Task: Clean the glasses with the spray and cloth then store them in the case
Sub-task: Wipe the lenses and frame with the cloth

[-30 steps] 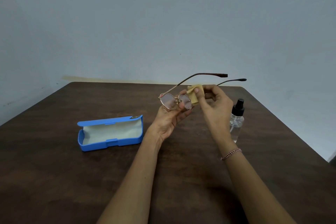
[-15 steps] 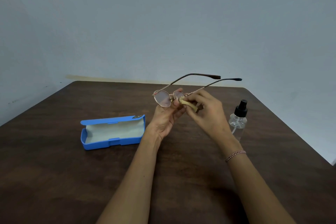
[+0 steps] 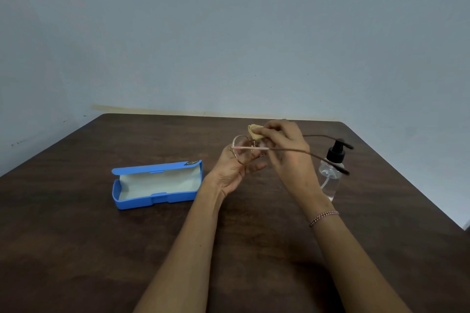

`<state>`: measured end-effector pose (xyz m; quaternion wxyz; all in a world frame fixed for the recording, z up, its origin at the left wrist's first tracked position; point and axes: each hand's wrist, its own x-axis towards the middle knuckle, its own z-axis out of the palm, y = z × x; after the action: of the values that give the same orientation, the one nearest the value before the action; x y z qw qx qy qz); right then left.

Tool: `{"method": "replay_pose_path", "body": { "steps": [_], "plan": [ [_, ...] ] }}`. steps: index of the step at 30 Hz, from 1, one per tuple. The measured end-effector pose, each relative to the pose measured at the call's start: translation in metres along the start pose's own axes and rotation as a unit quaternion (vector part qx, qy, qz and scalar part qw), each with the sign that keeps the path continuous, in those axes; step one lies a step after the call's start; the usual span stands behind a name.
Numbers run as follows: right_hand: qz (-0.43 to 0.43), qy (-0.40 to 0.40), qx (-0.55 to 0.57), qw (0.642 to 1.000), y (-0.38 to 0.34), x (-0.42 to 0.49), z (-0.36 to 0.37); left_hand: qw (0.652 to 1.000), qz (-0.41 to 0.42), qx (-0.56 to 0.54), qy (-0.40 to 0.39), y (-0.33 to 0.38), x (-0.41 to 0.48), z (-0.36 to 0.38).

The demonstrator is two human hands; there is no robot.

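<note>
Above the dark wooden counter [image 3: 76, 249], the left hand [image 3: 235, 172] has its grip around the thin gold-rimmed round glasses [image 3: 241, 151], while the right hand [image 3: 287, 150] pinches a small yellow cloth [image 3: 255, 132] against them. The open blue hard case [image 3: 156, 184] lies to the left, and the clear spray bottle with a black pump [image 3: 332, 172] stands to the right.

both forearms reach forward — left hand [image 3: 235, 172] palm-up, right hand [image 3: 290, 150] curled, each grip closed.

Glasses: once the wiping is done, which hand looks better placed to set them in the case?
Probably the left hand: it holds the glasses by the frame and is nearer the open case. The right hand holds the cloth.
</note>
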<state>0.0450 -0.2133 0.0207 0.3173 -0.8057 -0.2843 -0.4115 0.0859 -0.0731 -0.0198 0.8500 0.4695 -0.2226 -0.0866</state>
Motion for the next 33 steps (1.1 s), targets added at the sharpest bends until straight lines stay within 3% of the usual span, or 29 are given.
{"method": "replay_pose_path", "body": {
  "steps": [3, 8, 12, 17, 33],
  "plan": [
    [0.018, 0.014, -0.005, 1.0, 0.0026, 0.0019, 0.0, 1.0, -0.004, 0.009, 0.004, -0.0021, 0.0019, -0.0008],
    [-0.019, -0.032, 0.069, 0.997, -0.0031, 0.0018, 0.0004, 0.999, 0.044, 0.025, 0.017, -0.0017, 0.0009, -0.003],
    [-0.006, 0.001, 0.02, 1.0, 0.0004, 0.0015, 0.0017, 0.999, 0.032, 0.036, 0.007, -0.0002, 0.0006, -0.0001],
    [0.041, -0.038, 0.009, 0.998, 0.0029, 0.002, 0.0011, 0.998, 0.042, 0.029, 0.024, 0.0022, 0.0008, 0.0043],
    [0.089, -0.036, -0.082, 0.992, 0.0047, 0.0046, 0.0001, 0.997, 0.056, 0.042, 0.01, 0.0038, 0.0037, 0.0067]
  ]
}}
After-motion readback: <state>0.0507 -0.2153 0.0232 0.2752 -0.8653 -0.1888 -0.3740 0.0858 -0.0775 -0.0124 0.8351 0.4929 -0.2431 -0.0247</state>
